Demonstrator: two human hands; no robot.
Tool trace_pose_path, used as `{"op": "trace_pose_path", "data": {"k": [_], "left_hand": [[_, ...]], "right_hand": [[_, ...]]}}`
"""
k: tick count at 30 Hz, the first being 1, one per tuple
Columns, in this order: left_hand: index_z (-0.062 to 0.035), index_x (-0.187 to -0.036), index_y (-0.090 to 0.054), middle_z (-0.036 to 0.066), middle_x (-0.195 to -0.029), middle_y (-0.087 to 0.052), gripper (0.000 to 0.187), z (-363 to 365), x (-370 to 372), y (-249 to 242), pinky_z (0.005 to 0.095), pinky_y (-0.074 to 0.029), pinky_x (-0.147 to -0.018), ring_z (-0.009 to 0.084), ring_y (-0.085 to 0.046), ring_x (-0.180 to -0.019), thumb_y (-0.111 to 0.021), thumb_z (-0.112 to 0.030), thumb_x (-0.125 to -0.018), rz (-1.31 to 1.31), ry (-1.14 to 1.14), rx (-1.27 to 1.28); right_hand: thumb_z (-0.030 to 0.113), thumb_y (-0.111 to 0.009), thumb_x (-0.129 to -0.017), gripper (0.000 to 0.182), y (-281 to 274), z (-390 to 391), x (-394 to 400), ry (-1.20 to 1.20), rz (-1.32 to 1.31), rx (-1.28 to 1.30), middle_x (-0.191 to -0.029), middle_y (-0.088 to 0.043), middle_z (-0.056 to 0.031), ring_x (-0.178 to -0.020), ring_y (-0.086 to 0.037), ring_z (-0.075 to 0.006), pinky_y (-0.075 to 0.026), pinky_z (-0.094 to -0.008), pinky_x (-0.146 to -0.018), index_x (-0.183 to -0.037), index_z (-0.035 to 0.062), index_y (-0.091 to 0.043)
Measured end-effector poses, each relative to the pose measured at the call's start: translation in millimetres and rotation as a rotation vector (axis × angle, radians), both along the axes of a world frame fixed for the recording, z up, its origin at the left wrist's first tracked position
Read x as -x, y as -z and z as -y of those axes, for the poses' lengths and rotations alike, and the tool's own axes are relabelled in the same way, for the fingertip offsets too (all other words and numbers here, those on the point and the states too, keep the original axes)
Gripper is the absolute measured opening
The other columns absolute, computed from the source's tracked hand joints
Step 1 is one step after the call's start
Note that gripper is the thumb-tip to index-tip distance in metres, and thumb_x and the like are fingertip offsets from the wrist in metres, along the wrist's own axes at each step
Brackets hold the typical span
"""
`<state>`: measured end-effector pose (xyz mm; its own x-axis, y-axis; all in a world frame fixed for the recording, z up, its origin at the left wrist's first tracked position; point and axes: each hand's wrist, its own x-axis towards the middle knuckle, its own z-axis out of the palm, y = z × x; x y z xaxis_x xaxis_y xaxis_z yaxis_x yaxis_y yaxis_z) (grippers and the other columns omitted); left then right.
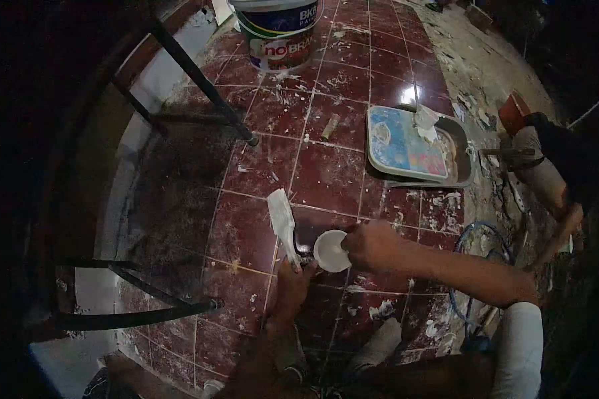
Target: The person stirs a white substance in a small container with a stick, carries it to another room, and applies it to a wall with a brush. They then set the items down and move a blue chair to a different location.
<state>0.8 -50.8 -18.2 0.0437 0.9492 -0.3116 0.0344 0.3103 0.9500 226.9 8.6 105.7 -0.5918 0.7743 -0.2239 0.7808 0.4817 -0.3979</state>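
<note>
A paintbrush (283, 219) coated in white points away from me, its handle in my left hand (295, 278), whose fingers are closed round it. Just right of it is a small round white cup (331, 251), seen from above with a pale inside. My right hand (369, 246) reaches in from the right with its fingers closed at the cup's right rim. The fingertips of my left hand are close to the cup's left side; whether they touch it is hard to tell.
Beyond my hands are a paint bucket (278, 40) and a tray (460, 163) with a blue lid-like piece (406, 143). Dark metal legs (196, 76) stand at left. A blue hose (454, 292) lies at right. Another person's arm (542, 176) shows at the far right.
</note>
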Motion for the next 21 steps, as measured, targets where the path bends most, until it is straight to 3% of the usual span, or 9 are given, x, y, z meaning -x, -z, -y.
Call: {"op": "trace_pose_path", "data": {"k": [2, 5, 8, 11, 13, 14, 17, 19, 21], "left_hand": [[0.0003, -0.106, -0.056, 0.003, -0.082, -0.053, 0.044, -0.5, 1.3, -15.0, 0.0345, -0.045, -0.067, 0.0155, -0.048, -0.075, -0.077, -0.034, -0.087, -0.054, 0.013, -0.016], [0.0004, -0.107, -0.056, 0.003, -0.082, -0.054, 0.044, -3.0, -0.2, -24.2, 0.0342, -0.045, -0.066, 0.0148, -0.048, -0.075, -0.078, -0.032, -0.087, -0.053, 0.039, 0.062], [0.0004, -0.104, -0.057, 0.002, -0.081, -0.054, 0.042, -0.7, -0.6, -4.8, 0.0342, -0.044, -0.066, 0.0142, -0.048, -0.073, -0.079, -0.030, -0.086, 0.040, 0.010, 0.030], [0.0004, -0.097, -0.057, 0.001, -0.077, -0.052, 0.041, 0.6, 1.9, 10.0, 0.0337, -0.044, -0.065, 0.0139, -0.048, -0.072, -0.081, -0.030, -0.084, 0.020, -0.006, -0.017], [0.0000, -0.092, -0.056, 0.002, -0.075, -0.052, 0.043, -4.8, 0.2, -22.0, 0.0335, -0.044, -0.064, 0.0140, -0.048, -0.071, -0.084, -0.030, -0.081, -0.157, 0.034, 0.045], [0.0000, -0.092, -0.056, 0.002, -0.075, -0.052, 0.043, -4.2, -0.4, -17.0, 0.0335, -0.044, -0.064, 0.0140, -0.048, -0.071, -0.084, -0.030, -0.081, -0.157, 0.034, 0.046], [-0.0004, -0.089, -0.055, 0.002, -0.074, -0.051, 0.043, -4.4, -2.5, -5.2, 0.0334, -0.044, -0.062, 0.0137, -0.048, -0.069, -0.085, -0.029, -0.078, -0.158, -0.010, 0.022], [-0.0002, -0.088, -0.054, 0.001, -0.074, -0.051, 0.044, -6.7, -3.6, -11.7, 0.0344, -0.045, -0.061, 0.0136, -0.049, -0.068, -0.086, -0.028, -0.076, -0.091, -0.017, -0.034], [-0.0006, -0.089, -0.054, 0.000, -0.074, -0.051, 0.044, -7.6, -2.8, -11.5, 0.0340, -0.045, -0.060, 0.0132, -0.049, -0.068, -0.086, -0.028, -0.076, -0.086, 0.002, 0.028]], "right_hand": [[0.020, -0.069, -0.075, 0.017, -5.3, -1.1, 2.9, 0.053, 0.173, 0.023, -0.076, -0.068, -0.0147, -0.065, -0.067, -0.0371, -0.055, -0.0477, -0.057, -0.087, 0.0076, -0.069], [0.021, -0.069, -0.077, 0.020, 9.9, 1.8, -3.8, -0.048, -0.023, -0.118, -0.070, -0.065, -0.0168, -0.072, -0.070, -0.0373, -0.055, -0.0489, -0.057, -0.086, 0.0036, -0.066], [0.020, -0.070, -0.073, 0.018, 13.0, 1.5, -3.5, -0.205, -0.123, -0.219, -0.069, -0.063, -0.0131, -0.063, -0.065, -0.0373, -0.053, -0.0474, -0.054, -0.083, 0.0068, -0.065], [0.015, -0.071, -0.069, 0.018, -6.5, 0.1, 1.7, -0.094, 0.115, -0.068, -0.070, -0.065, -0.0175, -0.065, -0.068, -0.0365, -0.054, -0.0477, -0.053, -0.078, 0.0018, -0.063], [0.020, -0.071, -0.073, 0.017, 2.4, 2.2, -3.6, -0.061, -0.173, -0.230, -0.071, -0.065, -0.0113, -0.067, -0.068, -0.0344, -0.054, -0.0448, -0.055, -0.086, 0.0086, -0.068], [0.020, -0.071, -0.073, 0.017, 6.7, 3.1, -3.6, -0.062, -0.172, -0.229, -0.071, -0.065, -0.0113, -0.067, -0.068, -0.0344, -0.054, -0.0448, -0.055, -0.086, 0.0086, -0.068], [0.020, -0.071, -0.073, 0.021, 10.1, 2.5, -1.1, -0.128, -0.051, -0.153, -0.072, -0.066, -0.0116, -0.067, -0.069, -0.0338, -0.055, -0.0450, -0.055, -0.091, 0.0080, -0.070], [0.019, -0.070, -0.073, 0.020, 2.3, -1.2, 3.9, -0.146, 0.259, -0.107, -0.074, -0.068, -0.0136, -0.066, -0.069, -0.0353, -0.056, -0.0462, -0.057, -0.090, 0.0069, -0.071], [0.018, -0.070, -0.073, 0.019, 0.6, 0.4, 5.3, -0.118, 0.179, -0.134, -0.074, -0.068, -0.0143, -0.066, -0.069, -0.0358, -0.056, -0.0462, -0.057, -0.089, 0.0068, -0.070]]}}
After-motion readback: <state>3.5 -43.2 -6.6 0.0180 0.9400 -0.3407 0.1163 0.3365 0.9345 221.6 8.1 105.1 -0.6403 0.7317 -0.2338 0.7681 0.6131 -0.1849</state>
